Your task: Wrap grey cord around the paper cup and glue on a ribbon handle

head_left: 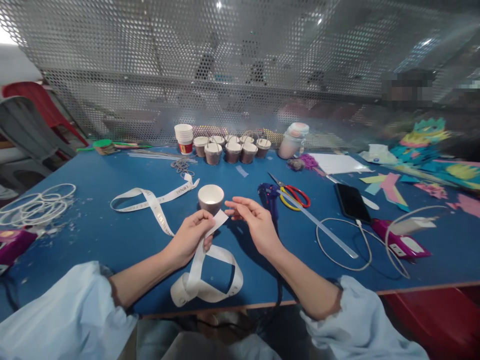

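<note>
My left hand [191, 236] pinches the free end of a white ribbon [204, 280] that loops down to the front edge of the blue table [112, 235]. My right hand [255, 220] hovers just right of the ribbon's tip, fingers apart and holding nothing. A small paper cup [210, 198] stands upright right behind both hands. A second length of printed white ribbon [153, 200] lies flat to the left of the cup.
Several brown-filled cups [232, 148] and a white cup stack [184, 138] line the back. Scissors [294, 194], a clear ruler [322, 229], a phone [351, 201] with cable, and a purple glue gun [397, 241] lie right. White rings [37, 202] lie left. A perforated metal screen [240, 75] closes the back.
</note>
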Available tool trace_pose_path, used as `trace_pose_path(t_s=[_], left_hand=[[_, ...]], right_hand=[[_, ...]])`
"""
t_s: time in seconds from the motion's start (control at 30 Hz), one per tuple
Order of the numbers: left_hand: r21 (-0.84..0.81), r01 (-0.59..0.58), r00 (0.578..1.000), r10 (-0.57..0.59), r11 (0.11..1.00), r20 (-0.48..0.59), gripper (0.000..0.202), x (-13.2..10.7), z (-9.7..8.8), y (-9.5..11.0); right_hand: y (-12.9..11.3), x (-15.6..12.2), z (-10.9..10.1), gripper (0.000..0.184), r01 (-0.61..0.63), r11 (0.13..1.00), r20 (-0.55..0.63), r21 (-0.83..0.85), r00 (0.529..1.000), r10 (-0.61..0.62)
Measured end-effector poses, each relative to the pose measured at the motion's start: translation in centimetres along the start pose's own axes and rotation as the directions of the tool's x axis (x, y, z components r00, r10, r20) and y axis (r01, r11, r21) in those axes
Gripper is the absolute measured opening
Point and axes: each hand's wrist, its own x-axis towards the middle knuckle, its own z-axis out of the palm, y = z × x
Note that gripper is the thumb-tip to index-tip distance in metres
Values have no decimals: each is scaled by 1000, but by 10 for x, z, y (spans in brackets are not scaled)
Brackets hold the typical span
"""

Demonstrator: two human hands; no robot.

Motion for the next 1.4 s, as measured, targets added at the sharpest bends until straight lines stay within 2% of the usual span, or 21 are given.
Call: trace_pose_path(t_s=[0.13,0.23,0.33,0.47,0.6,0.8,0.87,0.97,1.03,1.1,1.2,1.33,1.4], left_hand=[[-4,-20,1000,20,1000,-15,22,3,-4,-2],[38,-47,999,48,998,-23,24,6,-5,-4],[70,-62,997,64,996,-38,27,6,-3,-4],[25,-56,997,57,998,-53,34,2,1,0],[29,-61,996,63,998,-58,34,1,1,3],[47,-80,995,82,996,-50,32,2,0,5],[79,-85,994,90,993,-56,31,3,0,4],[142,-118,990,127,983,-57,28,3,1,3],[186,-142,987,154,972,-53,25,3,1,3],[210,-151,985,165,966,-50,24,3,1,3],[209,-158,984,172,965,-50,22,3,0,4],[203,-159,980,178,966,-82,23,4,-1,5],[198,-145,982,166,969,-93,23,4,-1,6]], right_hand=[[-2,1,-4,28,64,993,28,-94,998,-62],[-3,-1,-2,27,85,977,108,-194,992,-64],[-4,-4,0,21,169,917,145,-361,982,-124],[-6,-5,-3,21,247,825,37,-509,963,-266],[-7,-1,-12,22,235,845,-97,-480,943,-318],[-3,10,-24,29,257,870,-164,-421,922,-351],[-3,12,-25,34,253,878,-131,-406,935,-330],[-3,11,-18,37,213,889,27,-406,975,-221],[-3,7,-10,31,191,886,151,-423,979,-139],[-2,4,-3,26,191,877,210,-441,972,-106],[-2,3,-1,24,206,868,150,-453,977,-153],[0,14,-15,26,197,879,-25,-435,973,-230],[2,19,-21,30,187,893,-73,-409,969,-236]])
